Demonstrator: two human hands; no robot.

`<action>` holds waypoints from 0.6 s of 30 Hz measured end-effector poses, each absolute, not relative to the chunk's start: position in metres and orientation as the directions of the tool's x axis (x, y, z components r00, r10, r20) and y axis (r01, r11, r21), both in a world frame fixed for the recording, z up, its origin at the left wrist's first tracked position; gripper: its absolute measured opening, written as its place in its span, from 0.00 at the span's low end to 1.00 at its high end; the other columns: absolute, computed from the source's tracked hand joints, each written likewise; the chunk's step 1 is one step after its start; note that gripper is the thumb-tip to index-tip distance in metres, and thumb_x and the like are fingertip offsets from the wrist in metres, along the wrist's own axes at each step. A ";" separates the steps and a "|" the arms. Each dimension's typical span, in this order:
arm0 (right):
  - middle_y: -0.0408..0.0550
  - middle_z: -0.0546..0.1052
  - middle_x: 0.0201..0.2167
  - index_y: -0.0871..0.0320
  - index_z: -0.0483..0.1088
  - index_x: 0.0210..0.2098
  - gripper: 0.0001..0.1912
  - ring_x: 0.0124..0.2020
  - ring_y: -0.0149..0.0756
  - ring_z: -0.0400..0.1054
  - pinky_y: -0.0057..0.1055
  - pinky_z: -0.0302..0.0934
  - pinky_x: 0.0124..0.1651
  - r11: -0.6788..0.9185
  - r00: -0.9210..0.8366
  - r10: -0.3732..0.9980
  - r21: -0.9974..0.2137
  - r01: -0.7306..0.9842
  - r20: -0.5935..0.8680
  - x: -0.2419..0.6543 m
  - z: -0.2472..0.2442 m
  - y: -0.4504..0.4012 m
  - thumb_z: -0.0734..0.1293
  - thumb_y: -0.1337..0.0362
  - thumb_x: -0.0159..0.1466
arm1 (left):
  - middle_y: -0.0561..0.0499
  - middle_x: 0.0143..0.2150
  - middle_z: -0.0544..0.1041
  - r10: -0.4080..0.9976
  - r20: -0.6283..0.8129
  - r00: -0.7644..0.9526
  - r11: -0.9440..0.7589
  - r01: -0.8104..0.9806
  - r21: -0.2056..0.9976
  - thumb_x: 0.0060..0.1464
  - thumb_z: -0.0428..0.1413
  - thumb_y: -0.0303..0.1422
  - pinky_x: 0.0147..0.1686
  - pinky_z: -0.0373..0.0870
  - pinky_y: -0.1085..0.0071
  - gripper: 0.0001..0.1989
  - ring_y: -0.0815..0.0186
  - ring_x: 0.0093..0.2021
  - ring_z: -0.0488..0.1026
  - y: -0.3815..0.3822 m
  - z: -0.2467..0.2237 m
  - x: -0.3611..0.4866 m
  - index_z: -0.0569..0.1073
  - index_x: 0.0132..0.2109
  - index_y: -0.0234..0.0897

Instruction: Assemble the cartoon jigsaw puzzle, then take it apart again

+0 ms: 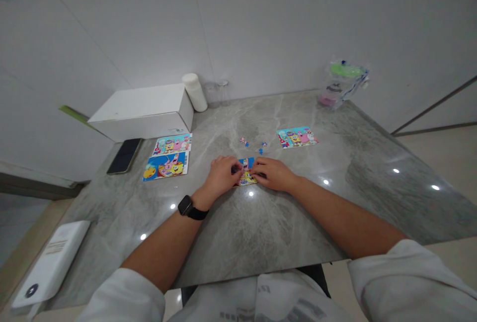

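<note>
A small, partly covered jigsaw puzzle (247,179) with a blue and yellow cartoon picture lies in front of me on the table. At its left edge is my left hand (223,173), a black watch on the wrist, with curled fingers and the thumb closed on the puzzle. My right hand (274,173) is closed at the right side, fingertips pinched on the puzzle; whether a separate piece is between them is too small to tell. Just beyond the hands lie several loose jigsaw pieces, among them a reddish one (242,140) and a blue one (261,151).
A cartoon card (298,137) lies right; two more, one pale (173,144) and one blue (166,166), lie left beside a phone (125,156). Behind stand a white box (139,111), a white bottle (195,92) and a plastic bag (343,83). A white device (52,262) lies near left.
</note>
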State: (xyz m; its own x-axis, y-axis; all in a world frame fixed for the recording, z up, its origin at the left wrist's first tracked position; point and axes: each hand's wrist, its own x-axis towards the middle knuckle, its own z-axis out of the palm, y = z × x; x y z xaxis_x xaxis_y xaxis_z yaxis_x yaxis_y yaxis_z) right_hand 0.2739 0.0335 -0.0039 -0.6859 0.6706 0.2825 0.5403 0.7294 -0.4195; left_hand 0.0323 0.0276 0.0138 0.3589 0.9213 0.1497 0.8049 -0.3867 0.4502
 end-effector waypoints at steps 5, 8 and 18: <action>0.52 0.79 0.45 0.54 0.81 0.46 0.09 0.44 0.39 0.74 0.34 0.67 0.46 0.730 -0.691 0.669 -0.413 0.544 0.273 0.275 -0.002 0.033 0.69 0.65 0.70 | 0.52 0.41 0.83 0.912 0.171 0.374 -0.393 0.671 0.629 0.62 0.62 0.34 0.49 0.70 0.60 0.10 0.59 0.44 0.77 0.028 0.014 0.025 0.79 0.50 0.44; 0.52 0.79 0.45 0.55 0.81 0.46 0.09 0.44 0.39 0.74 0.34 0.68 0.47 0.739 -0.701 0.659 -0.414 0.532 0.275 0.275 0.000 0.033 0.68 0.65 0.70 | 0.51 0.43 0.83 0.883 0.160 0.441 -0.441 0.666 0.601 0.64 0.60 0.34 0.51 0.68 0.60 0.12 0.59 0.45 0.76 0.027 0.013 0.023 0.80 0.54 0.46; 0.51 0.80 0.47 0.53 0.80 0.50 0.12 0.45 0.40 0.74 0.36 0.69 0.49 0.791 -0.729 0.605 -0.352 0.501 0.321 0.271 0.001 0.027 0.67 0.64 0.70 | 0.50 0.47 0.82 0.848 0.158 0.506 -0.524 0.753 0.399 0.66 0.58 0.35 0.53 0.62 0.55 0.10 0.55 0.50 0.73 0.025 0.006 0.027 0.82 0.51 0.49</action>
State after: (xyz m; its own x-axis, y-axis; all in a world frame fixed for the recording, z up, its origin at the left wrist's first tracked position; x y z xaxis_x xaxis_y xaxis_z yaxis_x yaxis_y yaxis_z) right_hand 0.2712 0.0267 0.0014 -0.7290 0.6048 0.3207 0.5009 0.7906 -0.3523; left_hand 0.0271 0.0246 0.0063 0.5060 0.8479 0.1585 0.7528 -0.5238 0.3987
